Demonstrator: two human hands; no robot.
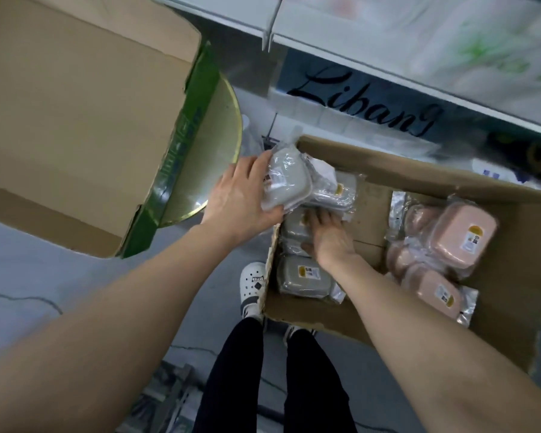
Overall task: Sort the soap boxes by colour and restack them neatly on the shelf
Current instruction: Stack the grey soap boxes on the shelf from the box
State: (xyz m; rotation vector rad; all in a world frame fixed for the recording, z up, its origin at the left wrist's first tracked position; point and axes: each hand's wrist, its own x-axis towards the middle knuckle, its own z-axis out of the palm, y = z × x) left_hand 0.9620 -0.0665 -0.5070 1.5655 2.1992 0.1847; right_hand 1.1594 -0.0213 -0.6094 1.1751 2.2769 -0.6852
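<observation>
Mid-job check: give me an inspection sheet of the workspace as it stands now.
Surface: carton, bare cardboard in its middle.
Job's things: grey boxes on the carton's left, pink boxes on its right, all wrapped.
Clutter: big carton and disc, left of it.
Grippers: left hand grips a grey box at the far left corner; right hand flat on grey boxes.
Cables: nothing seen.
Surroundings: shelf above, floor, white clog.
</observation>
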